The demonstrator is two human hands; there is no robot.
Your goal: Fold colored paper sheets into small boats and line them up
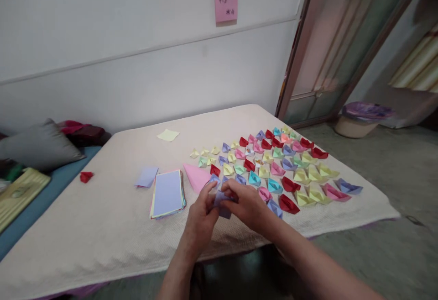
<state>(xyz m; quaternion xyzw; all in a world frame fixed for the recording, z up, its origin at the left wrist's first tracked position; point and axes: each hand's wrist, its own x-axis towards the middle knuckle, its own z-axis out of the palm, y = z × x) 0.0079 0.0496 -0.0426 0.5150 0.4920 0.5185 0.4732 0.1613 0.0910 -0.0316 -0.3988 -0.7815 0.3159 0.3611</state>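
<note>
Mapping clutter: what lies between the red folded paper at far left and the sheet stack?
In the head view, lavender paper lies between, close beside the sheet stack; cream cloth spans the rest, up to the red folded paper.

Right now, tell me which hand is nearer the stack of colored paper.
Left. The left hand is right of the paper stack; the right hand is farther right.

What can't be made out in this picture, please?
Head view: outline of violet paper, hidden by left hand and right hand.
Head view: lower faces in paper stack, covered by sheets above.
Head view: lower writing on pink note, too small.
Head view: end of grey pillow, cut by left edge.
</note>
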